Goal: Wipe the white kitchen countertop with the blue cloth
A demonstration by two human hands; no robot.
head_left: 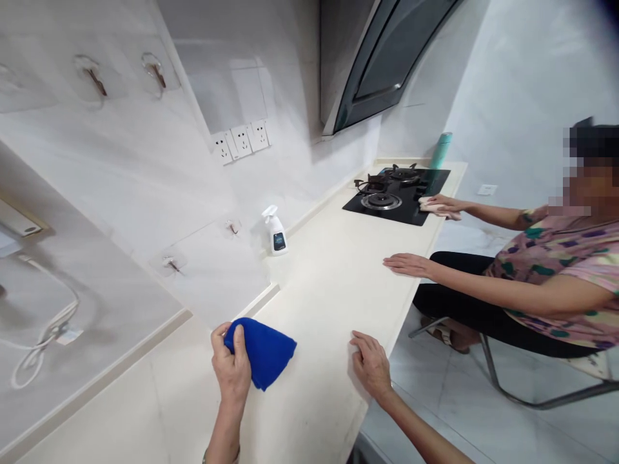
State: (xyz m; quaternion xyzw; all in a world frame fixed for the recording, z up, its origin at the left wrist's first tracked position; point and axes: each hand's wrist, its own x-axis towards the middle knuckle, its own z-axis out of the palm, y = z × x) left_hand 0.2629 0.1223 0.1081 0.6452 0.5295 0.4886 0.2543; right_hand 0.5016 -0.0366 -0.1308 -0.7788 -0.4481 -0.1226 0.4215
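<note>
In my left hand (233,364) is a folded blue cloth (265,354), pinched between the thumb and fingers near the inner corner of the white countertop (333,283). The cloth's free end points right, over the counter surface. My right hand (372,364) rests on the counter near its front edge, fingers stretched out and holding nothing. Beyond the cloth, a white spray bottle (277,233) with a dark label stands upright against the wall.
A seated co-worker (541,277) at the right has one hand on a pale cloth (439,207) at the black gas hob (406,209). A turquoise flask (441,150) stands behind it. The range hood (382,58) hangs above. Sockets (242,141) and hooks are on the wall.
</note>
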